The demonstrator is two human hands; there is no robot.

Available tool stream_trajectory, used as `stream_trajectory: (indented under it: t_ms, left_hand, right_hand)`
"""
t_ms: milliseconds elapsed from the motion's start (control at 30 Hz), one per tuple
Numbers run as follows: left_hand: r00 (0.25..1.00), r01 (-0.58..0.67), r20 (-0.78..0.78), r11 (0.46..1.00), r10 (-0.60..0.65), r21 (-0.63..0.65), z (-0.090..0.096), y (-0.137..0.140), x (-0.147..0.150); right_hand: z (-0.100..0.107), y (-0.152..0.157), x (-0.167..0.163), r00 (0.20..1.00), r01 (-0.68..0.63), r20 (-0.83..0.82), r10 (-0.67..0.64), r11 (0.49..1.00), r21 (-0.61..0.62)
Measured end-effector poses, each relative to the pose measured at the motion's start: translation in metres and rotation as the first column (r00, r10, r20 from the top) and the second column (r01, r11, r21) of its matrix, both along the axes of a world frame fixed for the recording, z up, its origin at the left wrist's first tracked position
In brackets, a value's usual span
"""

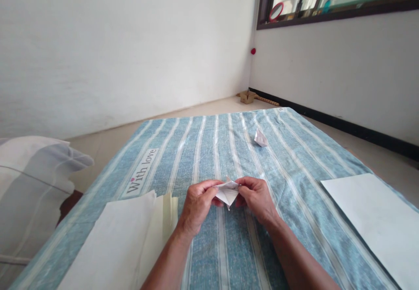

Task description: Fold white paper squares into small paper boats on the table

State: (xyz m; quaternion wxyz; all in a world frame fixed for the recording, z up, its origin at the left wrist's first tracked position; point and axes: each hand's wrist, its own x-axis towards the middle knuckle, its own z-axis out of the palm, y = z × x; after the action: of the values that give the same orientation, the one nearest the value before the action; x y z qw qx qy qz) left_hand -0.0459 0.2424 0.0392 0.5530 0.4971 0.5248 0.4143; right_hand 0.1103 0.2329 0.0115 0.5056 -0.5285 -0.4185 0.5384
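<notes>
A small folded white paper [227, 192], with pointed tips at top and bottom and creases across its face, is held just above the striped cloth. My left hand [201, 200] pinches its left corner between thumb and fingers. On the opposite corner, my right hand [257, 197] grips in the same way. The undersides of the fingers are partly hidden behind the paper. Farther off on the cloth stands another folded paper piece [261, 138], pale and peaked like a small boat.
A blue and white striped cloth [209, 132] covers the table. Loose white sheets [111, 233] and yellowish paper [160, 222] lie at the left; a white sheet [376, 220] lies at the right. Sheer fabric [32, 194] hangs beyond the left edge. A cardboard box [247, 97] sits on the floor.
</notes>
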Motion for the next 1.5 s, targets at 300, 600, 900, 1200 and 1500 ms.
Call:
stream_trajectory:
  t_ms: [300,600,900,1200,1500]
  left_hand:
    - [0.94,0.303,0.182,0.952,-0.289,-0.049,0.007,0.002,-0.016]
    - [0.991,0.115,0.077,0.991,-0.109,-0.072,0.003,0.003,-0.006]
    - [0.989,0.144,0.001,0.985,-0.145,-0.09,0.004,0.002,-0.005]
    - [0.971,0.202,-0.125,0.979,-0.203,-0.025,0.006,0.002,-0.01]
    - [0.995,0.094,0.008,0.993,-0.095,0.07,0.002,0.0,-0.006]
  right_hand:
    - [0.008,0.0,0.013,0.992,-0.11,-0.067,0.107,0.993,-0.039]
    - [0.007,-0.002,0.023,0.943,-0.319,-0.079,0.324,0.945,0.07]
    - [-0.002,0.001,0.015,0.954,-0.201,-0.188,0.235,0.963,0.182]
    - [-0.001,0.001,0.014,0.953,-0.17,-0.228,0.201,0.974,0.151]
    - [-0.002,0.002,0.014,0.953,-0.156,-0.227,0.2,0.968,0.196]
